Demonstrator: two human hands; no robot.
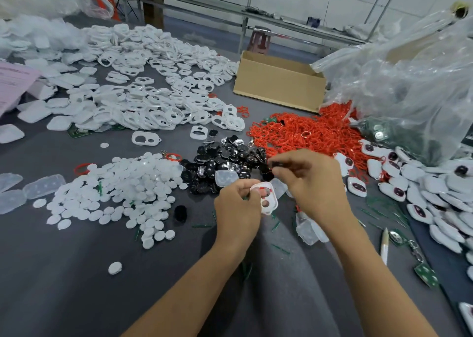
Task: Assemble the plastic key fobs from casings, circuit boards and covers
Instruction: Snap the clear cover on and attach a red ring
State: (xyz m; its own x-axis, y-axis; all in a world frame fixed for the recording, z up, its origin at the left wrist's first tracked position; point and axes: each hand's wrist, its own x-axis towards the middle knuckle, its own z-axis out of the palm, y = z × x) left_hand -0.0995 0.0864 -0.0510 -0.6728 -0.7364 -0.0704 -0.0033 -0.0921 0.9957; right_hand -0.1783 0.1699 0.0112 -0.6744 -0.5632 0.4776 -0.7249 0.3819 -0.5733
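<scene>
My left hand (238,208) grips a white casing (267,198) with two cut-outs, a bit of red ring showing at its top. My right hand (304,180) hovers just above and to the right, pinching a small black cover (277,164) between thumb and fingers. Right behind both hands lies a heap of black covers (225,162). White round discs (122,190) are piled to the left. A large spread of white casings (153,93) fills the far left of the table. Assembled fobs (435,195) lie in rows at the right.
Red rings (307,131) are heaped behind the black covers. An open cardboard box (279,80) stands at the back, a big clear plastic bag (409,80) at the right. Clear lids (309,229) and green circuit boards (426,275) lie near my right forearm.
</scene>
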